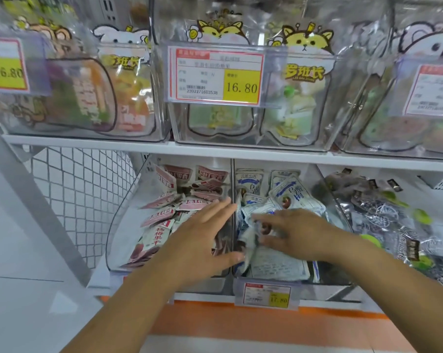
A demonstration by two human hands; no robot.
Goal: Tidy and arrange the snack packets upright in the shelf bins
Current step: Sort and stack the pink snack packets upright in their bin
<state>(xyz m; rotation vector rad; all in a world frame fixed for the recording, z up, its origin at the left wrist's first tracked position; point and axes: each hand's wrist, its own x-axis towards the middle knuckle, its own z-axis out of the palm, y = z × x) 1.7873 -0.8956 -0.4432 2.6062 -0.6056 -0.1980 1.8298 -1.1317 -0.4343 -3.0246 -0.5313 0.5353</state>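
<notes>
Blue-white packets (289, 196) are being gathered by the right hand (300, 230), grip unclear, best braced upright by the open left hand (200, 240).

Red-and-yellow price tag (216, 75) is hanging at upper centre, showing 16.80. Second tag (6, 66) is sitting at the far left edge (blurred, also 16.80). Third tag (434, 91) is getting cut off at the right edge, text unreadable. Smaller tag (267, 293) is sitting low, right of centre, reading 17.80. White shelf board (88, 142) is running across the middle. Wire mesh panel (83, 194) is standing mid-left, a grey slanted bar (34, 197) crossing its left side. Orange strip (240, 319) is running along the bottom; pale floor (24, 250) is showing lower left.
</notes>
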